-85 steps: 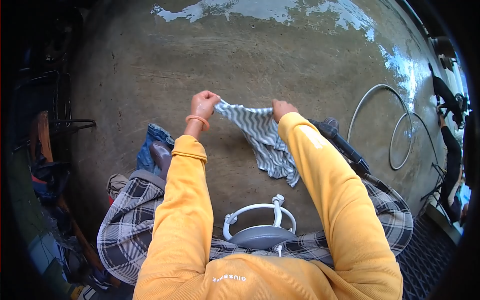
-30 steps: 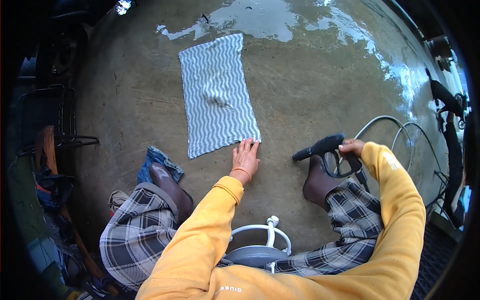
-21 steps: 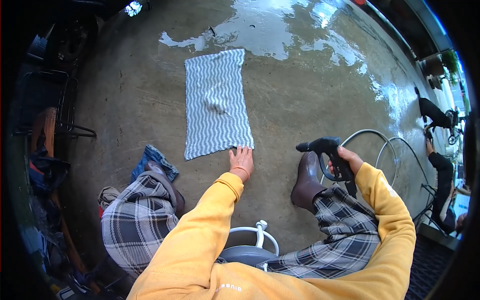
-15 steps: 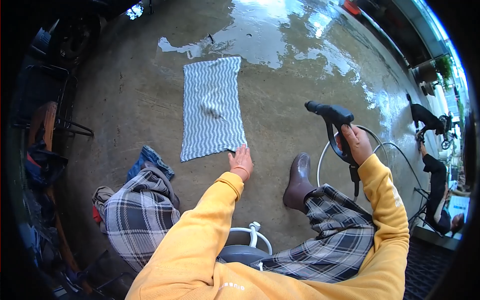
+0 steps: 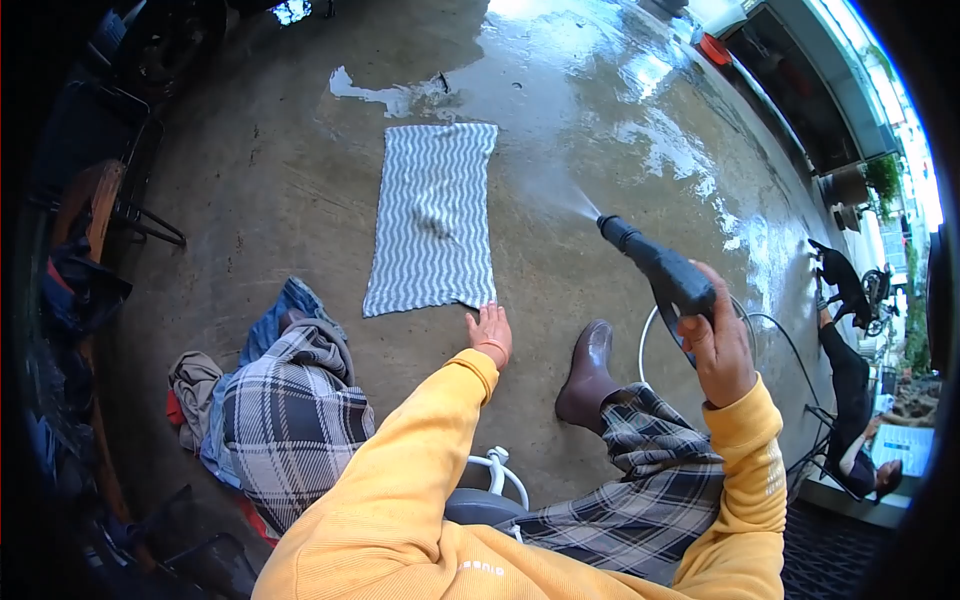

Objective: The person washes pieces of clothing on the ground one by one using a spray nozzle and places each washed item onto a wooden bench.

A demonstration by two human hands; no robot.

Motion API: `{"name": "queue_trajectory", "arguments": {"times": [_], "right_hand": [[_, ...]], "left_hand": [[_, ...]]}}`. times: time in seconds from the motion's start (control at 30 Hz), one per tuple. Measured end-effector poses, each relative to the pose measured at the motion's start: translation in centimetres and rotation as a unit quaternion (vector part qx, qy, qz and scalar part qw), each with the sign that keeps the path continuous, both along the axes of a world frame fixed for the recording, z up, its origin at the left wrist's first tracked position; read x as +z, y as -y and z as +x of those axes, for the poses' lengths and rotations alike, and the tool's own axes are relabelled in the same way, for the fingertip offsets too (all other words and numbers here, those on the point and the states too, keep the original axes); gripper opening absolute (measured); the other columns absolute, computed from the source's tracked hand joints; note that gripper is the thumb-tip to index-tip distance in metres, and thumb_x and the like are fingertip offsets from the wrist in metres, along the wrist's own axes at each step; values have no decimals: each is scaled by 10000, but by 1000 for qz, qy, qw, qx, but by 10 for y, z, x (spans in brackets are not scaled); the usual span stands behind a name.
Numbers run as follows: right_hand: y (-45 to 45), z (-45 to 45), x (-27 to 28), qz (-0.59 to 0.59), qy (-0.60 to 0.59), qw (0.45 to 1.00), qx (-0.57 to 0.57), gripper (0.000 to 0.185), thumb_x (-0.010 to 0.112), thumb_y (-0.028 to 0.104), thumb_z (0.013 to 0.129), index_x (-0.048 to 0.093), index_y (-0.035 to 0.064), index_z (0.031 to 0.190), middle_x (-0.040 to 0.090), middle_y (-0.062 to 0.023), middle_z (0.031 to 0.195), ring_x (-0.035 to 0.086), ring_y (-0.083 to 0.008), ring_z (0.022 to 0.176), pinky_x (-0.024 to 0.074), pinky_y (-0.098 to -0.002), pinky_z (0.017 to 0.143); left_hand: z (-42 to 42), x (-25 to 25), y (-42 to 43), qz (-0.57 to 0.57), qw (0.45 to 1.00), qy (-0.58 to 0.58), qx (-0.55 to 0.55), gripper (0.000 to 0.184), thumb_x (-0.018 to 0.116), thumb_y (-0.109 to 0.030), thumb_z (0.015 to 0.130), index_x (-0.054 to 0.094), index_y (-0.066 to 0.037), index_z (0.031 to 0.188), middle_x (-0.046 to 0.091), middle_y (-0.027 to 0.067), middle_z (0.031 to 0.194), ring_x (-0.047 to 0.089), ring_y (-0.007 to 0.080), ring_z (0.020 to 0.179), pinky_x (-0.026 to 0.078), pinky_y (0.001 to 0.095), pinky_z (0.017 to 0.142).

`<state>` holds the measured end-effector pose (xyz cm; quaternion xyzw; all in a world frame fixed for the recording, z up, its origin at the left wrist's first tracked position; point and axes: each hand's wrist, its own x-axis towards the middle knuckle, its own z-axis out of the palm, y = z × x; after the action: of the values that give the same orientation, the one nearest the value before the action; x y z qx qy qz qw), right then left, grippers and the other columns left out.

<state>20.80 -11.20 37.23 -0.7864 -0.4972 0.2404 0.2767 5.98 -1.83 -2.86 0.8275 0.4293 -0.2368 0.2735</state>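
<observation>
Wearing a yellow sweatshirt (image 5: 400,480) and plaid trousers (image 5: 640,510), a person has both arms out in front of them, over a concrete floor (image 5: 290,210). Nearest, between the legs, I see a grey seat (image 5: 475,507) with a white frame (image 5: 516,484). At the left, a beige cloth (image 5: 195,385) lies beside the knee, and a piece of denim (image 5: 298,296) pokes out just beyond it. Over to the right, a brown rubber boot (image 5: 588,372) points away from the body. The left hand (image 5: 490,333) is palm down, fingers stretched out and slightly spread, the tips at the near right corner of the striped cloth (image 5: 437,170). That cloth is spread on the floor, its long sides running away from the person, with a small bump and a dark mark around its middle. The right hand (image 5: 720,345) is wrapped around the black spray gun (image 5: 665,270), well clear of the floor. Mist (image 5: 578,197) fans from its nozzle toward the far left, right of the cloth; I can't tell whether any lands on it. Behind the gun, a pale hose (image 5: 643,350) curves. Farther off, the floor shines with wet patches (image 5: 520,75), and a red basin (image 5: 714,48) sits at the far right.
</observation>
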Motion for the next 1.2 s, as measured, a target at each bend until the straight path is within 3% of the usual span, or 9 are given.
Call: {"name": "queue_trajectory", "arguments": {"times": [0.07,0.2,0.3,0.33,0.47,0.6,0.97,1.13,1.2], "right_hand": [[-7,-3,10,43,45,998,14,494,508,195,988,372,84,1450,546,-56,768,527,-147,626,476,-289,639],[-25,-12,34,62,89,987,116,505,519,130,945,394,94,1433,655,-113,846,662,-248,697,513,-351,666],[-40,-34,36,-90,113,973,178,529,592,159,893,416,124,1390,664,-171,825,673,-385,730,527,-401,683],[-44,-36,32,-136,90,969,188,523,601,195,899,417,132,1384,662,-172,813,665,-390,716,520,-417,663],[-57,-44,19,-248,61,943,213,509,614,286,914,422,134,1360,649,-167,768,650,-397,691,498,-452,617],[-69,-49,14,-247,64,938,233,508,615,296,919,418,133,1358,642,-170,760,644,-403,692,494,-457,612],[-92,-57,18,-98,62,965,236,533,613,144,875,431,88,1373,663,-165,849,668,-368,721,522,-398,671],[-89,-60,27,5,57,969,240,499,569,155,905,435,53,1375,660,-179,955,692,-336,753,537,-338,732],[-88,-58,26,-32,66,969,235,489,569,187,920,436,61,1373,661,-179,925,688,-348,747,534,-352,717]], "left_hand": [[-2,0,5,-2,999,31,8,540,459,-198,958,345,-130,1481,196,122,1600,189,250,1482,192,541,1159],[-8,5,10,13,998,24,-56,559,497,-212,949,348,-209,1488,150,186,1598,163,327,1481,188,521,1162],[-10,6,13,20,997,31,-65,637,595,-279,905,349,-207,1488,141,194,1597,148,335,1483,187,517,1162],[-11,6,16,32,997,38,-63,759,686,-375,833,346,-199,1489,147,213,1589,147,349,1478,186,512,1165],[-11,23,12,0,997,28,-65,865,720,-471,778,333,-170,1491,169,235,1573,163,379,1463,186,491,1171],[-14,30,11,-3,998,41,-56,855,716,-471,784,341,-157,1485,173,234,1572,154,384,1465,179,480,1176],[-9,37,7,-27,997,24,-67,905,681,-528,800,290,-139,1518,103,257,1587,118,398,1475,178,457,1175],[-8,34,6,-30,997,17,-76,902,672,-537,808,288,-138,1519,102,258,1587,120,398,1474,179,457,1175],[-9,34,6,-28,996,15,-79,900,668,-540,810,288,-139,1520,103,258,1587,121,398,1474,179,457,1175]]}}
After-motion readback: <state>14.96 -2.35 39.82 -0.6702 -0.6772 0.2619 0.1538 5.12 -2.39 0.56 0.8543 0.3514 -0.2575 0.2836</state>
